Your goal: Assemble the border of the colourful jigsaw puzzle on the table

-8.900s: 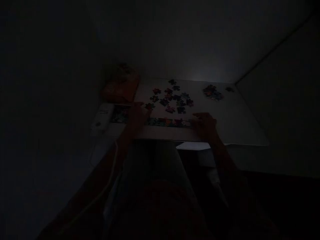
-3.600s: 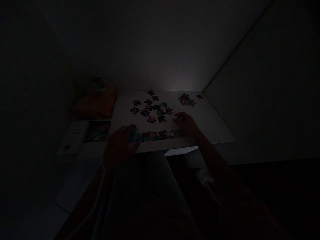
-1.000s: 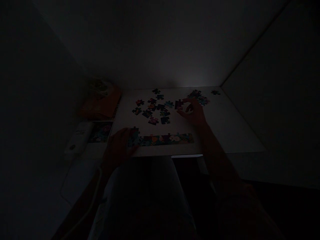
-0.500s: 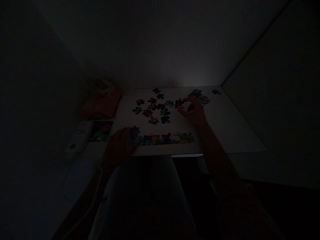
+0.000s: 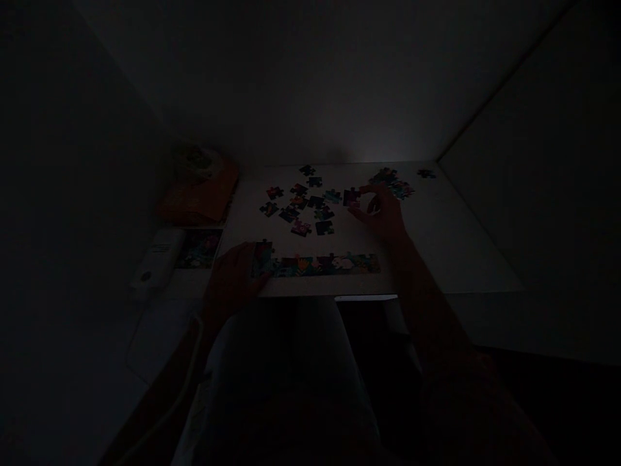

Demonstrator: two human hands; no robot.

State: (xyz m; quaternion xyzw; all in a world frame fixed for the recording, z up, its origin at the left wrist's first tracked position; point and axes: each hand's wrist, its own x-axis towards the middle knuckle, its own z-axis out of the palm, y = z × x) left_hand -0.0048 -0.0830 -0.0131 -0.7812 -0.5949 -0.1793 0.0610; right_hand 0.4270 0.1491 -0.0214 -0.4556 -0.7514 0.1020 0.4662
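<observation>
White device point(image 5: 154, 264): carries small dark print point(image 5: 161, 248) on its casing, illegible in the gloom.
Orange package point(image 5: 198, 199): no lettering readable in the dim light.

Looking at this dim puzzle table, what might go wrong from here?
The right hand, with the purple piece between thumb and finger, is close in front of the heaped pieces, so its knuckles might scatter them. The left hand is at the left end of the joined strip; a push could bend or split it. A pale cord lies along the left forearm and might snag.
</observation>
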